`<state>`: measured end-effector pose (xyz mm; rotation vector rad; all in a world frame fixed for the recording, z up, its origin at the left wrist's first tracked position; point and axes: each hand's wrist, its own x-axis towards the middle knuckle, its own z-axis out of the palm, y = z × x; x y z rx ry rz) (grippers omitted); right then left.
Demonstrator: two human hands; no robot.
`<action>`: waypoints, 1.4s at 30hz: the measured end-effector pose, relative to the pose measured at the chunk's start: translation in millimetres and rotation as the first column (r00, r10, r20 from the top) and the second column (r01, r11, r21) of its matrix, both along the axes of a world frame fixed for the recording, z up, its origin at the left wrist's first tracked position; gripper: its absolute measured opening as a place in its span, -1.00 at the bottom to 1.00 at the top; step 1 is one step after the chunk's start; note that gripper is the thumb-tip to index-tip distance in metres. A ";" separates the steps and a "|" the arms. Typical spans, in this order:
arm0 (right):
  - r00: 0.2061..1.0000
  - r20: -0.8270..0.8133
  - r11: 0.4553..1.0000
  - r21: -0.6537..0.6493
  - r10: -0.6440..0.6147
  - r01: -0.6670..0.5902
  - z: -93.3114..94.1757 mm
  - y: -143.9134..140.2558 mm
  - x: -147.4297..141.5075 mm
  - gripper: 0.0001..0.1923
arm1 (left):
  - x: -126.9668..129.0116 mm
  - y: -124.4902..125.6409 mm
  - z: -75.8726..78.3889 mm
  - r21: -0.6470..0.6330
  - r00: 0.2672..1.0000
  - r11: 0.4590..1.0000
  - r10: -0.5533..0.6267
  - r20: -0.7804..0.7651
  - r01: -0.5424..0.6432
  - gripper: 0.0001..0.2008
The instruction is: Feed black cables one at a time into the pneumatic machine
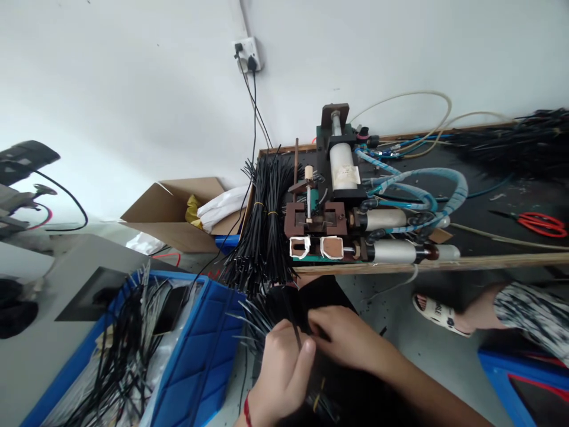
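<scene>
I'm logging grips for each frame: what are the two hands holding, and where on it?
Both the left hand and the right hand grip a bundle of black wires near its end, in the lap.
</scene>
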<state>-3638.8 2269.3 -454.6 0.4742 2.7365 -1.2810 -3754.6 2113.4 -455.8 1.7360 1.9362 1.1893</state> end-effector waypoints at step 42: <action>0.835 -0.109 -0.174 -0.956 -0.539 -0.236 13.1 14.2 -47.5 -0.70 | -18.6 6.3 10.2 -0.032 0.986 0.993 0.115 0.122 -0.112 -0.45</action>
